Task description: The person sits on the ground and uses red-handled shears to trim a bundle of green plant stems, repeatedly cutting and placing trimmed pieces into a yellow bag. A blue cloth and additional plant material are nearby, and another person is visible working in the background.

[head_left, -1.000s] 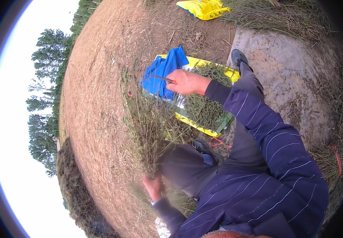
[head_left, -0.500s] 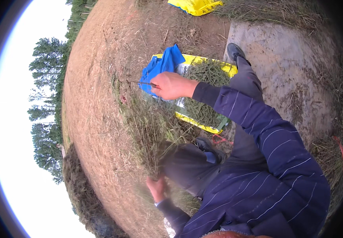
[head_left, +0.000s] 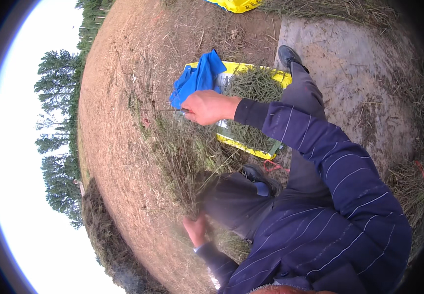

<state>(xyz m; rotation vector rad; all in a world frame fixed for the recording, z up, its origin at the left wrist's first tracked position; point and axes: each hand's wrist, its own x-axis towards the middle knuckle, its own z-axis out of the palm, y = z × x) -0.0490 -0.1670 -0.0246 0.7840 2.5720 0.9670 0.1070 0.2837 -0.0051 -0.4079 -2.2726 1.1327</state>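
Note:
My left hand [head_left: 196, 230] is closed around the lower end of a bundle of dry, branching stalks [head_left: 182, 176]. The bundle fans up and away, leaning against my bent left knee. My right hand [head_left: 207, 107] is closed above the stalks' spread side, with a thin dark rod-like tool [head_left: 169, 110] sticking out to its left; its exact kind cannot be made out. Past the right hand lie a blue cloth [head_left: 199, 78] and a yellow-and-white sack [head_left: 246, 152], spread flat. A heap of cut green sprigs [head_left: 255, 88] covers much of the sack.
A grey ground sheet [head_left: 339, 63] with bits of soil lies to the right, under my right foot. Another yellow bag [head_left: 239, 5] sits at the far edge. Red string [head_left: 274, 166] lies by my left shoe. Stubble ground [head_left: 109, 127] stretches left, towards trees and a dark brush pile [head_left: 104, 230].
My right hand has shifted slightly left with the thin tool. The left hand keeps its grip on the stalks. The whole view has moved a little.

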